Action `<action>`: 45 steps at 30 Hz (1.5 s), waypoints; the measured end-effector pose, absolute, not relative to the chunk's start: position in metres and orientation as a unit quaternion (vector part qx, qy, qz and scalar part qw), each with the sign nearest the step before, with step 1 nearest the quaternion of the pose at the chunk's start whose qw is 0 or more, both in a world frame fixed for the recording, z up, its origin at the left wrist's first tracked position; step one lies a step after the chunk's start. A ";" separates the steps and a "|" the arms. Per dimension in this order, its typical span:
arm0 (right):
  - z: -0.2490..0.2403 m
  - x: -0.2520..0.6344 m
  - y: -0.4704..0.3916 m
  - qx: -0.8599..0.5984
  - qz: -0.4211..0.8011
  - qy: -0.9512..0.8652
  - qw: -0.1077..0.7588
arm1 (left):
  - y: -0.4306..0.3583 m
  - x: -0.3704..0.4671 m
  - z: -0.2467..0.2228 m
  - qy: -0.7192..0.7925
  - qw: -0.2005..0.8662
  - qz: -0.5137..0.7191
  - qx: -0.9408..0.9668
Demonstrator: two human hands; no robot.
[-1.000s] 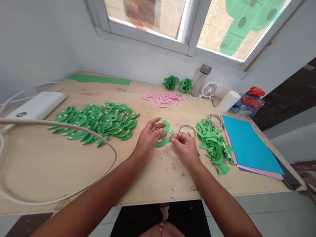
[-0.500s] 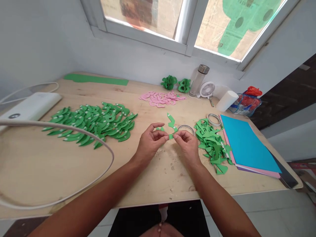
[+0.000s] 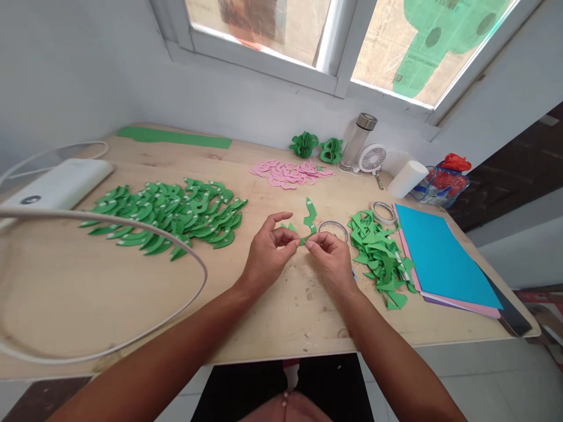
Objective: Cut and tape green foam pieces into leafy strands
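Between my two hands is a curvy green paper cutout [image 3: 310, 212] with small white patches on it, its upper end standing away from me. My left hand [image 3: 271, 249] pinches its lower left end between thumb and finger. The fingertips of my right hand [image 3: 329, 253] are closed on the same piece, just to the right. Part of the cutout is hidden by my fingers. Just beyond my right hand lies a roll of tape [image 3: 333, 228]. To the left spreads a heap of similar green cutouts [image 3: 169, 214], many bearing white patches.
Green scraps [image 3: 380, 255] lie right of my hands, beside another tape roll [image 3: 384, 213] and blue sheets [image 3: 442, 252]. Pink cutouts [image 3: 288, 174], green paper shapes [image 3: 304, 144], a bottle [image 3: 358, 140] and a small fan [image 3: 372, 158] stand behind. A white cable [image 3: 200, 275] loops at left.
The cutout's upper end has tilted slightly to the right and upright. My right fingertips have shifted a little toward my left hand. The whole view has moved slightly.
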State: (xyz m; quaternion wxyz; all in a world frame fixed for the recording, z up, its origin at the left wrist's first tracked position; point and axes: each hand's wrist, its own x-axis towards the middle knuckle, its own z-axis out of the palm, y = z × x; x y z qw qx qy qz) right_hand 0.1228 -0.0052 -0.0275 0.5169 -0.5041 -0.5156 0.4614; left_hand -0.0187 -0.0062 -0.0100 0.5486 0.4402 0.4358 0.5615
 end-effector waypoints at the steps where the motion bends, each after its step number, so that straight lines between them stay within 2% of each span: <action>1: -0.028 0.123 -0.005 -0.505 0.462 -0.516 0.516 | -0.006 -0.019 -0.010 0.436 0.546 0.561 0.444; 17: -0.027 0.123 -0.006 -0.474 0.512 -0.491 0.522 | -0.007 -0.020 -0.012 0.423 0.540 0.549 0.478; 45: -0.024 0.123 -0.008 -0.501 0.503 -0.481 0.515 | -0.008 -0.018 -0.010 0.453 0.488 0.520 0.535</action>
